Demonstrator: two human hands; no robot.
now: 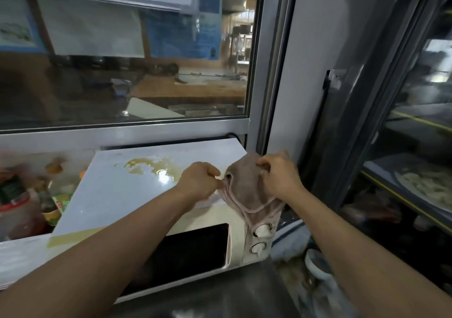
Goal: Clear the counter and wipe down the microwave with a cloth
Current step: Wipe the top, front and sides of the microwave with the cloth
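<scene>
A steel tabletop [220, 293] carries a cream microwave [195, 251] below a window. Above its right front corner, both hands, left [199, 179] and right [278, 173], pinch a brown cloth [247, 188]; a yellowish spill [151, 167] lies on its top.

Both bare arms reach forward and a little inward, so the two hands come close together. The left hand [199, 180] is curled into a loose fist, with its thumb and fingers pinching one edge of the cloth [247, 185]. The right hand [278, 174] has bent fingers that grip the top of the same cloth. The hands sit just beside each other, apart.
</scene>
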